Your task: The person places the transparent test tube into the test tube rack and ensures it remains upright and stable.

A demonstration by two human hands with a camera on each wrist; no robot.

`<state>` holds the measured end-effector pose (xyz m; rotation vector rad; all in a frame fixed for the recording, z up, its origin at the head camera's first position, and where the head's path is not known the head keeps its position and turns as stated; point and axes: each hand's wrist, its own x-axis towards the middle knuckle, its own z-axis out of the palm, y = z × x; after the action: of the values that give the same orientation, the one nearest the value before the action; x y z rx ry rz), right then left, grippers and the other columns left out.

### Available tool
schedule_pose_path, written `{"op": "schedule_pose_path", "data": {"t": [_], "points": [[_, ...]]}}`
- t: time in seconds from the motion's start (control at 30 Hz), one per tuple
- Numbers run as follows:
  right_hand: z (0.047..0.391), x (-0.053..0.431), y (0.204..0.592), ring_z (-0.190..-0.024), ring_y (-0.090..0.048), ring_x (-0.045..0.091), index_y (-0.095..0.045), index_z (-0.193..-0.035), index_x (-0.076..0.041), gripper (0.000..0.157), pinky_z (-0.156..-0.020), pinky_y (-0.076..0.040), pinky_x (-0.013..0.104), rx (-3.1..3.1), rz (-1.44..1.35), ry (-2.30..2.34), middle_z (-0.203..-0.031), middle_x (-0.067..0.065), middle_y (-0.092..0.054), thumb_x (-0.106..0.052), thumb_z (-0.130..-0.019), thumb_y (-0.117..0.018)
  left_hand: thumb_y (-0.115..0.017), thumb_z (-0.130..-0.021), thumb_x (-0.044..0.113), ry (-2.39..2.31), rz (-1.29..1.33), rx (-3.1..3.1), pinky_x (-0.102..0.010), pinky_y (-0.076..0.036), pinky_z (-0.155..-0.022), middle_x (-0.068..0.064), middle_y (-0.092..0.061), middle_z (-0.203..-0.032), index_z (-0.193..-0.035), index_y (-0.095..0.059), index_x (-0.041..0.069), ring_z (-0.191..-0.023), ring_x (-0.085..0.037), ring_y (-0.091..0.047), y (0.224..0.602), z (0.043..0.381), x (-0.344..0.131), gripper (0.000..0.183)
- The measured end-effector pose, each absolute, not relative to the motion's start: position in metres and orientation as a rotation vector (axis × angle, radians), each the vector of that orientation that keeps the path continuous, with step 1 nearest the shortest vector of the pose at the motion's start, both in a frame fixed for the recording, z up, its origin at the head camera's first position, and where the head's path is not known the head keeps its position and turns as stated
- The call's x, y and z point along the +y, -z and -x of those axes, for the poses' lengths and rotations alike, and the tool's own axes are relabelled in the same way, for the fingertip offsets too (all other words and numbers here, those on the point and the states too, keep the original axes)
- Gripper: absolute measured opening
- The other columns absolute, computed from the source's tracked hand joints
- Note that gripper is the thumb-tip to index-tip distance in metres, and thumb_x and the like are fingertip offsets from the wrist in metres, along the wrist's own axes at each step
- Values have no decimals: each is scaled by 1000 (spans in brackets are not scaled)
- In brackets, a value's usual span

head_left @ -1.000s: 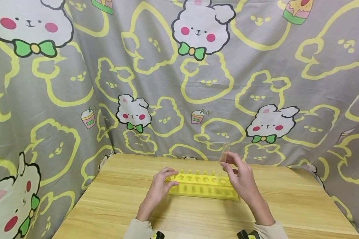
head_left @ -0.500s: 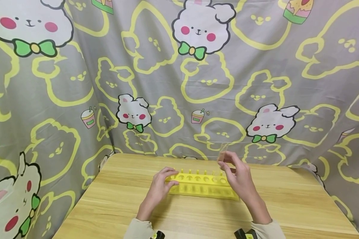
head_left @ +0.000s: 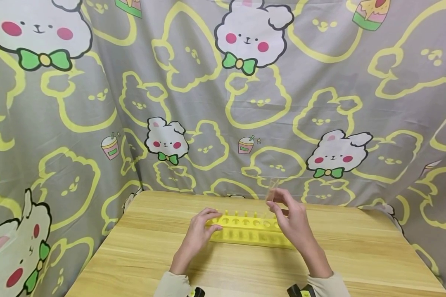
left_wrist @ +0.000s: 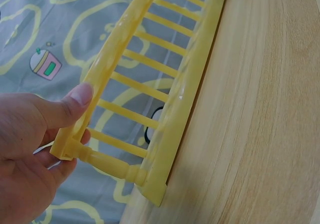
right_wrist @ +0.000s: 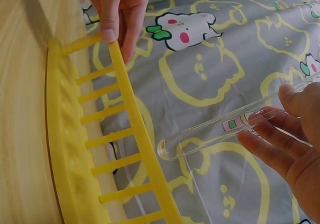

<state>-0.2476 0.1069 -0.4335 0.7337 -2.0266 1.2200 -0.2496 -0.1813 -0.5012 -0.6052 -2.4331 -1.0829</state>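
A yellow test tube rack [head_left: 245, 237] stands on the table, its top rail pierced by a row of round holes. My left hand [head_left: 197, 233] grips the rail's left end, thumb on top and fingers underneath, as the left wrist view shows. Between the thumb and fingers of my right hand [head_left: 293, 218] is a clear test tube [right_wrist: 215, 129]. Its rounded bottom points at the rack, just above the top rail and apart from it in the right wrist view. In the head view the tube's lower part is faint against the rack's right half.
The wooden table [head_left: 134, 251] stretches out on both sides of the rack and in front of it. Grey patterned cloth [head_left: 193, 103] hangs behind the table and at its sides, close to the back edge.
My right hand has shifted a little to the left along the rack, carrying the test tube with it. The left hand and the rack have stayed put.
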Motion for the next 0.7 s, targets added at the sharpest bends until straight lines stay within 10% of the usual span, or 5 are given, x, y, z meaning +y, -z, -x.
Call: {"op": "schedule_pose_path", "data": {"t": [0.7], "points": [[248,95,439,-89,-73,22,-65,-114,-10,32,-63,-62,23,-2018,-710,-1257,-100,-1,-72,9,-90,-74,-85,-79,3,1072,606,-2430,-43,-59,-93,-11,-70,-116,-114,-75,-1,-109,-31,-68,501,249,-180,36]]}}
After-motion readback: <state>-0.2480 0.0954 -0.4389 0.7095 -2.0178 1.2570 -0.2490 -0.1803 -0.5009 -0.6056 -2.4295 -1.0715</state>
